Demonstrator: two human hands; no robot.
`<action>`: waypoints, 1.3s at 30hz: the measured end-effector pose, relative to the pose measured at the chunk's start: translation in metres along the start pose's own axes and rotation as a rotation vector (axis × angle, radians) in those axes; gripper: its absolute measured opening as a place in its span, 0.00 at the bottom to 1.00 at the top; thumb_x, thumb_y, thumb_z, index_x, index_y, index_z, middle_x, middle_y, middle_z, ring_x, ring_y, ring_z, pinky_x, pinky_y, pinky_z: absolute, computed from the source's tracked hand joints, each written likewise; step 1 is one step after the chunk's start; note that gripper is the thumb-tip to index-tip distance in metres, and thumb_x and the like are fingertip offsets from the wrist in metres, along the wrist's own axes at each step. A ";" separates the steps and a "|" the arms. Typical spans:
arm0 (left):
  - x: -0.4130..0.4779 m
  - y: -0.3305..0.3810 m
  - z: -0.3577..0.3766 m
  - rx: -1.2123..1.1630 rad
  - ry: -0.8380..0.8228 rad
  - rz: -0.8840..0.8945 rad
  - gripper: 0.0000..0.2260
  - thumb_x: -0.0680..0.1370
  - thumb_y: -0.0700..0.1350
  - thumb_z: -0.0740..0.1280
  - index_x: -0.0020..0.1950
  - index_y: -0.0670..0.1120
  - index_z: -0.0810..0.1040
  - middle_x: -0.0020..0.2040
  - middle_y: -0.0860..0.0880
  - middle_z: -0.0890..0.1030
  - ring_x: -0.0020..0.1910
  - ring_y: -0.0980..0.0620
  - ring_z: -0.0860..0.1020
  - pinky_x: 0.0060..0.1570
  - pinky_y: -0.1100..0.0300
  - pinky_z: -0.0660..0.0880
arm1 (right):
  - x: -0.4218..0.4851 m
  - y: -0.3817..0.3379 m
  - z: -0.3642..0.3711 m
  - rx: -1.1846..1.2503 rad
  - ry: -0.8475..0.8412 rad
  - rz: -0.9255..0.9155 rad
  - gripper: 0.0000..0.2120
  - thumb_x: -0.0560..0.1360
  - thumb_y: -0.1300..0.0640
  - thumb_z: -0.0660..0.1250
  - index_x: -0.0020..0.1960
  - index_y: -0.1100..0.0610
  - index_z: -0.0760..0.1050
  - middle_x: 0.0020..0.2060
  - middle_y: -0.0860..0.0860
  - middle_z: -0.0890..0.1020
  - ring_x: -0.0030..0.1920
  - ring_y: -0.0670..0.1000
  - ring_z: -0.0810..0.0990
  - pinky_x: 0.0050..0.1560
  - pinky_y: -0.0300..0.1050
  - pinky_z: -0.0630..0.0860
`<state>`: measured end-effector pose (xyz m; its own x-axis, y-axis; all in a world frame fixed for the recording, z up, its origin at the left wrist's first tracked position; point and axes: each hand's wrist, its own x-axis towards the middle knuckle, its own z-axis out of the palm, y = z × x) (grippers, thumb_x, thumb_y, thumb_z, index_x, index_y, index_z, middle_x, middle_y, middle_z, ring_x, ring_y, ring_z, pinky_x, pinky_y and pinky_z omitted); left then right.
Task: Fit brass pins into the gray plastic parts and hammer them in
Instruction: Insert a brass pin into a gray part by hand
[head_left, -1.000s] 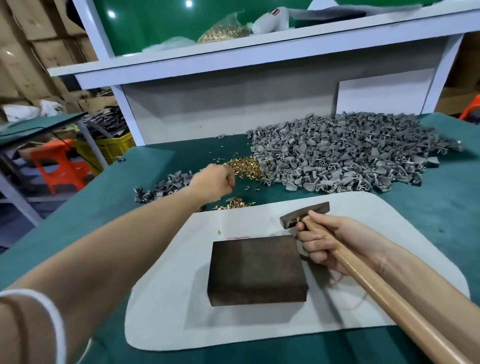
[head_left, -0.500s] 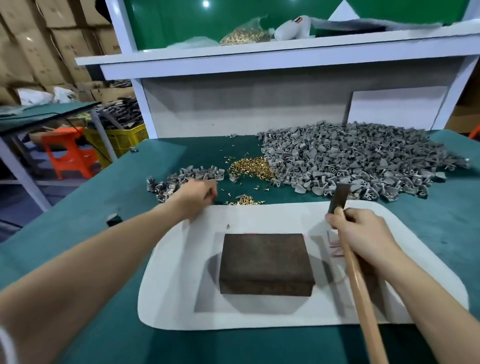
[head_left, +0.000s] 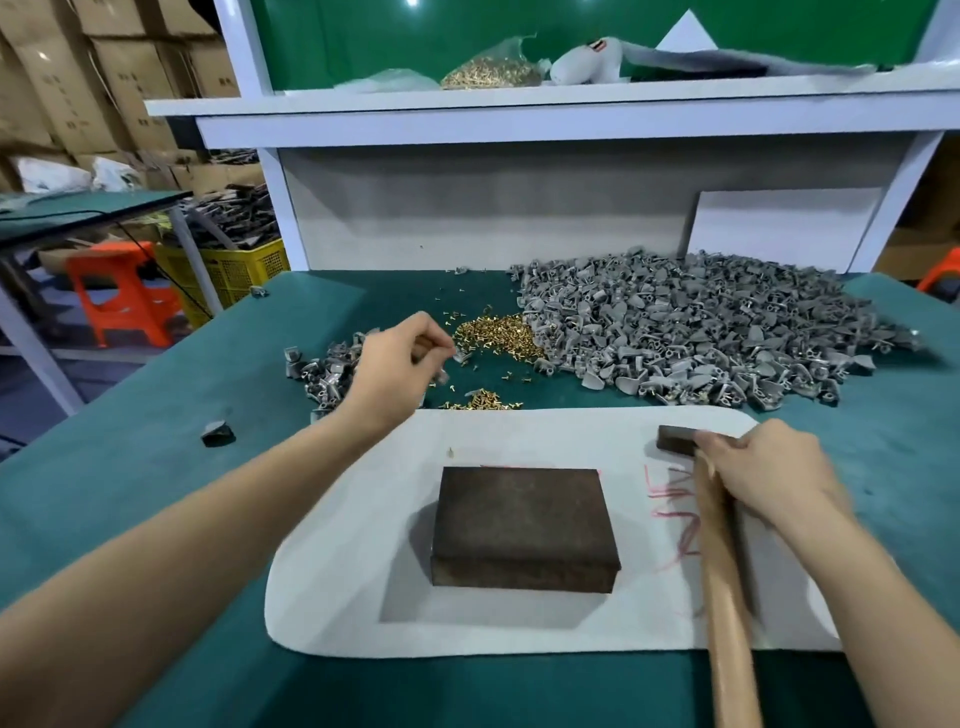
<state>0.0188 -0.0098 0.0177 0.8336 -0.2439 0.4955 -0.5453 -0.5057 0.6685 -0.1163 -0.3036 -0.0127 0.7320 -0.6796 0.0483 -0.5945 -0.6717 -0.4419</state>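
Only one cam on this one, a wide-angle worn on the person's head. It sat above the near edge of the worktop (head_left: 156, 467) and faced forward and down. It was pretty close in, so both forearms came up from the bottom corners. The dark block (head_left: 522, 525) landed near dead centre, with the left hand (head_left: 395, 374) at about 11 o'clock from it and the right hand (head_left: 763, 467) at about 3. The hammer (head_left: 722, 571) handle ran off the bottom edge around 5 o'clock. Up at 12 the view reached the white shelf (head_left: 519, 104), and out at 9 it caught an orange stool (head_left: 119, 296) past the worktop's left side. Straight edges bowed a bit from the lens.
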 end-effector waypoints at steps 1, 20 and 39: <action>-0.012 0.011 0.003 -0.100 0.000 0.006 0.06 0.76 0.34 0.66 0.43 0.45 0.77 0.38 0.50 0.81 0.31 0.60 0.79 0.36 0.72 0.73 | -0.001 -0.002 -0.002 0.035 0.031 -0.033 0.25 0.75 0.41 0.62 0.30 0.60 0.72 0.34 0.60 0.78 0.41 0.61 0.78 0.44 0.50 0.76; -0.082 0.042 0.026 -0.436 -0.022 -0.015 0.08 0.73 0.32 0.68 0.42 0.46 0.78 0.40 0.53 0.82 0.42 0.56 0.82 0.43 0.68 0.75 | -0.100 -0.089 0.023 0.552 -0.020 -0.993 0.07 0.67 0.61 0.74 0.43 0.57 0.78 0.35 0.46 0.81 0.36 0.43 0.78 0.40 0.33 0.74; -0.084 0.048 0.020 -0.457 -0.102 0.119 0.04 0.72 0.42 0.71 0.42 0.51 0.80 0.53 0.55 0.81 0.55 0.56 0.78 0.50 0.64 0.73 | -0.095 -0.079 0.020 0.931 -0.088 -0.780 0.11 0.71 0.68 0.70 0.46 0.53 0.77 0.40 0.48 0.81 0.43 0.47 0.80 0.48 0.35 0.75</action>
<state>-0.0756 -0.0297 -0.0031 0.7550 -0.3694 0.5419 -0.6012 -0.0599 0.7968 -0.1323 -0.1796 -0.0005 0.8278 -0.1413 0.5429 0.4545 -0.3982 -0.7968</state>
